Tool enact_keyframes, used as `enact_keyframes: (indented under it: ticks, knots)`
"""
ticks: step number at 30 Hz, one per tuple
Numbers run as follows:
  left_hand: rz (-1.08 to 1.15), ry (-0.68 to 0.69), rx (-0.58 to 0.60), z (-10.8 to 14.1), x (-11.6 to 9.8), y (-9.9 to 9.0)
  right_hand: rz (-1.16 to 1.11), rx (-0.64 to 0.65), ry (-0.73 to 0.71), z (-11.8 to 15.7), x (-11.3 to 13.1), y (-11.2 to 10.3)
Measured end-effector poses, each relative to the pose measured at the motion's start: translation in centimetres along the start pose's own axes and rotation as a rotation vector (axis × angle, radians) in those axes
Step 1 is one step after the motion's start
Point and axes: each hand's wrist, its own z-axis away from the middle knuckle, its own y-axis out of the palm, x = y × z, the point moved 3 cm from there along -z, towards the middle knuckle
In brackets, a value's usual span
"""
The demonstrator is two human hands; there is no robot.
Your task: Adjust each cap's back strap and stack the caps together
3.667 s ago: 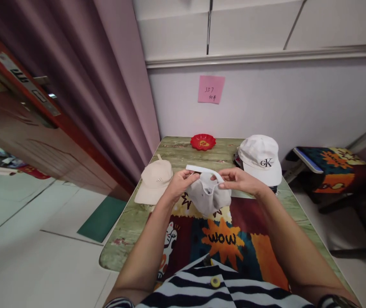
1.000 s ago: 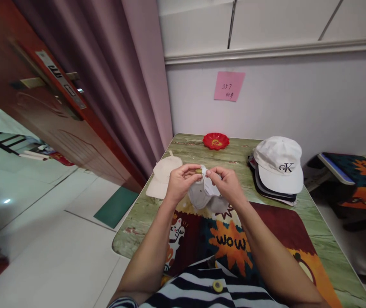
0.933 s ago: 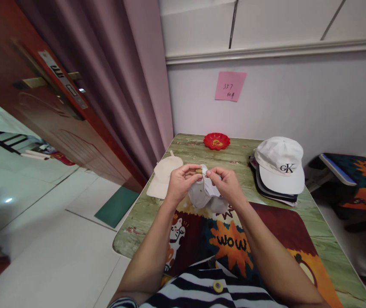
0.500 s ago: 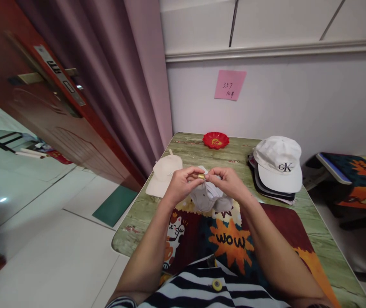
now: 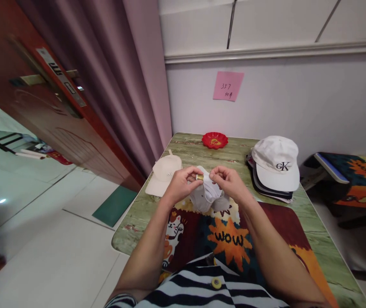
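My left hand (image 5: 184, 182) is closed in a pinch, with a small gold-coloured metal piece (image 5: 199, 177) at its fingertips. Whether that piece is a fitting of the cap or something apart, I cannot make out. Beside it, my right hand (image 5: 226, 182) is pinched too, and whatever its fingertips grip is too small to name. Below and between both hands lies a pale grey-white cap (image 5: 203, 199), partly folded and partly hidden by the fingers. A cream cap (image 5: 162, 175) rests on the table just left of my left hand.
Right of the hands stands a stack of caps, a white one (image 5: 275, 162) on top. A red scalloped dish (image 5: 215, 140) sits near the table's (image 5: 131, 229) back edge. A patterned mat (image 5: 195, 239) covers the front. An open door (image 5: 83, 141) and a curtain (image 5: 131, 64) stand left.
My hands, almost touching before, are now slightly apart. The right fingertips have moved right, away from the gold-coloured piece, which stays by my left fingers.
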Motion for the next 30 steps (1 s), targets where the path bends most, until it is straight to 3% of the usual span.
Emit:
enact_keyframes:
  ticks: [6,14,23,26,30]
  knots:
    - [-0.175,0.104,0.035,0.0,-1.4,0.4,-0.041,0.033,-0.016,0.3,0.5,0.4]
    - [-0.146,0.034,0.000,-0.1,-0.8,0.1,-0.033,0.073,0.038,1.3,0.1,-0.4]
    - [-0.184,0.176,0.036,-0.1,-1.4,0.1,-0.041,0.052,-0.006,1.0,0.3,0.3]
    - [-0.105,0.113,0.079,-0.4,-0.6,-0.1,-0.045,0.055,-0.006,1.0,0.1,0.3]
    - [0.034,-0.026,0.234,-0.9,0.5,0.0,-0.028,0.042,-0.007,1.0,0.2,0.3]
